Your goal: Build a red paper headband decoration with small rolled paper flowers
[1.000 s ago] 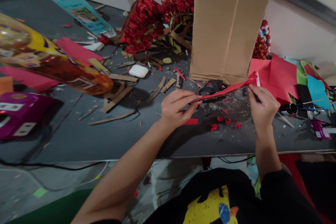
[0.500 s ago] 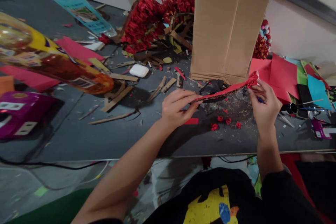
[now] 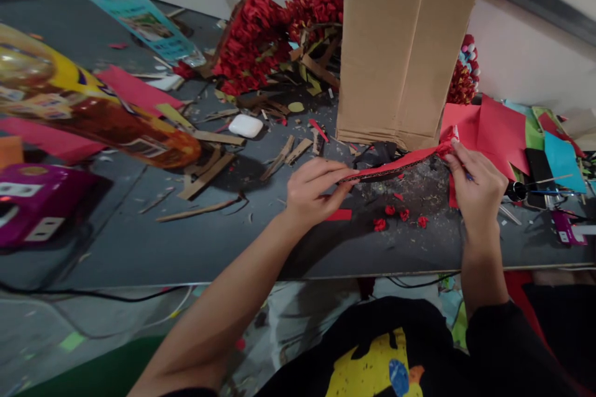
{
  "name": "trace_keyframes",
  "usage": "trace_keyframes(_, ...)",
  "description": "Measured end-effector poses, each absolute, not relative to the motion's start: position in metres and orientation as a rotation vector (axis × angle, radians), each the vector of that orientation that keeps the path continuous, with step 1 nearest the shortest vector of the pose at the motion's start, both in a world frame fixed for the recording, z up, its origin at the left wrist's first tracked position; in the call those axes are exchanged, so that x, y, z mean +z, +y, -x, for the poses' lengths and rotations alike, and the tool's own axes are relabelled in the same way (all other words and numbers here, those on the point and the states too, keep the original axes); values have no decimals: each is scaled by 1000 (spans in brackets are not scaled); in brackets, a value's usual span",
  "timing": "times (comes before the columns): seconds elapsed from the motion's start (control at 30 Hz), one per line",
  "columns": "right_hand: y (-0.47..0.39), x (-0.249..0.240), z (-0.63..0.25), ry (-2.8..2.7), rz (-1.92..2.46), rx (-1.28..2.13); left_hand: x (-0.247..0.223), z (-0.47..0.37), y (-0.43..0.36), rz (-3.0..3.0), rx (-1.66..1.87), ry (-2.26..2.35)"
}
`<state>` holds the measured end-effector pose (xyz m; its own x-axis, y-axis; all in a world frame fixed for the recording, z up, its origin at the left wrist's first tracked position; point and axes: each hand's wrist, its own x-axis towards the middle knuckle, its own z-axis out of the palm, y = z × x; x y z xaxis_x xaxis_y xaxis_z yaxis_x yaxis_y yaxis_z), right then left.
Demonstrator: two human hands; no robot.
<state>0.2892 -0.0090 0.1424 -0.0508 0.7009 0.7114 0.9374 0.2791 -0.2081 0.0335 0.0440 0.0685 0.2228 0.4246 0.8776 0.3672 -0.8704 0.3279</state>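
Note:
My left hand (image 3: 313, 191) pinches the near-left end of a red-faced cardboard strip (image 3: 395, 165), whose corrugated edge faces me. The strip is held above the table and curves up to the right. At its right end sits a cluster of crumpled red paper flowers (image 3: 447, 144). There my right hand (image 3: 479, 186) is closed, thumb and fingertips pressed on the crumpled paper. A small dark blue thing shows among its fingers, too hidden to name. Several small red paper flowers (image 3: 404, 215) lie below the strip, beside a flat red paper piece (image 3: 339, 215).
A tall cardboard box (image 3: 391, 43) stands behind the strip. To the left are a bottle of amber liquid (image 3: 97, 99), a purple power strip (image 3: 44, 201), a white case (image 3: 246, 126) and cardboard scraps (image 3: 209, 175). Red paper sheets (image 3: 498, 130) lie right.
My right hand has shifted slightly right and turned, its fingers now closed more tightly over the crumpled paper at the strip's end. My left hand and the strip have hardly moved.

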Motion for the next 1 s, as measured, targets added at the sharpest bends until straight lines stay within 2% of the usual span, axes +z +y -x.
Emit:
trace_keyframes(0.37,-9,146,-288,-1826,1420,-512,65,-32,43,-2378,1656,843)
trace_keyframes(1.0,-11,137,-288,-1830,1443,-508,67,-33,40,-2322,1611,924)
